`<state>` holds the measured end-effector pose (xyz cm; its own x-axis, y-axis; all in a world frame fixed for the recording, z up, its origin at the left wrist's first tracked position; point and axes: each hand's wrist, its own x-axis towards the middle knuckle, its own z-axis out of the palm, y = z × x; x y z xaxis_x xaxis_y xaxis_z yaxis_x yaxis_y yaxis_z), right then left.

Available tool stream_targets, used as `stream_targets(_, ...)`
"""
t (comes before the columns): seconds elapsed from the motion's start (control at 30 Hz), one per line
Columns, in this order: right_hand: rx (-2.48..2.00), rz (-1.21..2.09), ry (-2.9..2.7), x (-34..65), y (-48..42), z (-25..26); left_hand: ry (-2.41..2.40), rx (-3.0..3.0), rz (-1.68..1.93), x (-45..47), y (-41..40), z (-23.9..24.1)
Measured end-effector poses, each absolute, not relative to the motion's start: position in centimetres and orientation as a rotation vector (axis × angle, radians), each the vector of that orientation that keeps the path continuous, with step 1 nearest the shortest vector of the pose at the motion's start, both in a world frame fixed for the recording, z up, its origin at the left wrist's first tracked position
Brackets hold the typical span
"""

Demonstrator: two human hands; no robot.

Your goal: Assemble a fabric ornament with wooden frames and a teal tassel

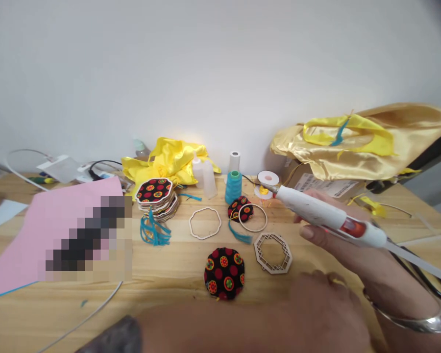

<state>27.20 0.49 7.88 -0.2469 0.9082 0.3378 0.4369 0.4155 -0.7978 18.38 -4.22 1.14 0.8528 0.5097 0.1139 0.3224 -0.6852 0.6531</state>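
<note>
In my right hand (338, 238) is a white glue gun (316, 208), held over the right side of the table with its nozzle pointing left. A clear glue stick (419, 262) sticks out of its back end. My left arm reaches across the front, and my left hand (323, 304) is smeared by motion below the right wrist; its fingers are unclear. Nearby lie a round black floral fabric piece (225, 273) and an octagonal wooden lattice frame (273, 253). Behind them are a thin wooden ring (253, 217), a scalloped wooden frame (205, 223) and a blue tassel (241, 234).
A stack of floral fabric pieces (154, 192) stands left of centre, beside blue tassels (155, 230). A blue thread cone (233, 187), squeeze bottles (208, 180) and yellow cloth (169, 164) line the back. Pink paper (69, 206) lies left; gold satin (353, 147) covers a box at right.
</note>
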Motion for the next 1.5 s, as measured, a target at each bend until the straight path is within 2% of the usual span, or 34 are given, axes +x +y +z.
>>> stream_targets(0.07,-1.167,0.759,-1.836,27.0,0.5,7.4,0.659,2.399,0.295,15.1,-4.8,1.9)
stream_targets(0.2,-1.205,0.96,-1.777,25.8,0.7,5.9,1.043,1.982,0.574,7.0,-3.7,3.7)
stream_targets(0.27,-1.201,1.048,-1.797,24.7,0.9,5.3,1.181,1.529,0.732,3.8,-2.5,4.0)
stream_targets(0.5,-1.135,1.112,-1.855,20.7,1.8,4.6,0.874,0.85,0.933,1.3,-0.6,1.7)
stream_targets(0.83,-1.065,1.424,-1.713,19.9,0.9,4.2,0.962,0.999,0.749,1.5,-1.2,1.3)
stream_targets(1.07,-1.113,1.328,-1.849,19.8,0.5,3.7,0.887,0.999,0.764,2.2,-1.4,2.2)
stream_targets(1.3,-1.104,1.445,-1.726,19.9,0.4,3.7,0.811,0.907,0.802,2.1,-1.3,2.1)
stream_targets(1.5,-1.164,1.239,-1.769,20.3,0.7,3.0,0.782,0.804,0.748,1.9,-1.3,1.4)
